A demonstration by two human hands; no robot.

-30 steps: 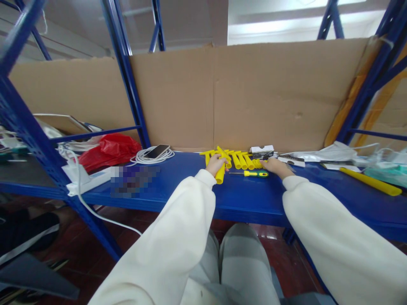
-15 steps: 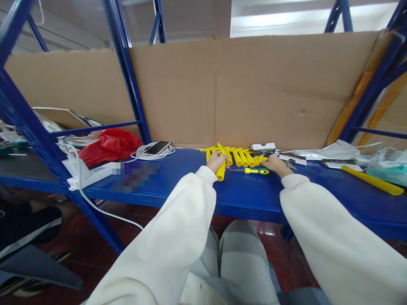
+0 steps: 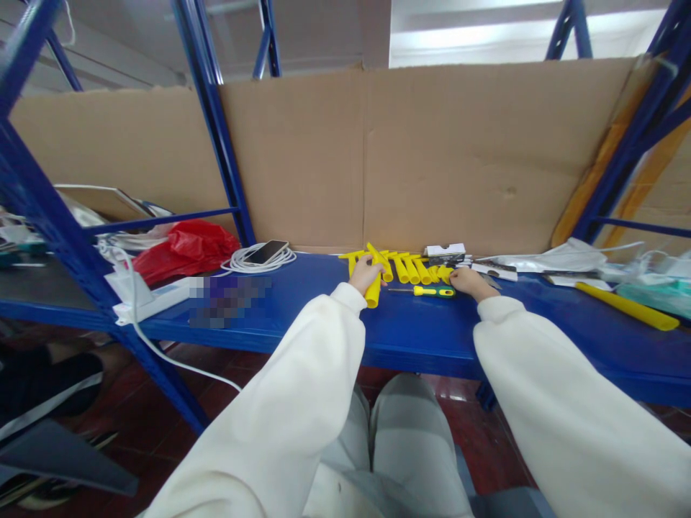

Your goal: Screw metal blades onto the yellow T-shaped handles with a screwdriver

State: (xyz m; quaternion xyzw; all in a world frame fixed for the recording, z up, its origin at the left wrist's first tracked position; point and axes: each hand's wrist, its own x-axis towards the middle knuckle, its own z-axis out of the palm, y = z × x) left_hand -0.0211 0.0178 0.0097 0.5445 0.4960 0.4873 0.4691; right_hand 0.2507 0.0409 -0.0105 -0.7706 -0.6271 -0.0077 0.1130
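My left hand (image 3: 365, 273) is closed around a yellow tapered plastic tube (image 3: 372, 296), whose wide hollow end points toward me. Just beyond and to its right, several similar yellow tubes (image 3: 412, 271) lie in a row on the blue shelf (image 3: 421, 332). At the row's right end is a small pile of yellow pieces (image 3: 443, 273). My right hand (image 3: 471, 283) rests beside that pile, fingers pinched together; whatever is between them is too small to make out. A screwdriver (image 3: 433, 291) with a green and yellow handle lies between my hands.
Small white boxes (image 3: 445, 253) and plastic bags (image 3: 551, 257) lie behind my right hand, a long yellow piece (image 3: 626, 306) farther right. Leftward are a phone (image 3: 268, 252) on a coiled white cable (image 3: 245, 260), a red bag (image 3: 188, 248) and a power strip (image 3: 156, 301). Cardboard (image 3: 432, 158) stands behind.
My right fingers have drawn slightly back from the small yellow pieces. My left hand keeps its hold on the yellow tube. The view has shifted very slightly.
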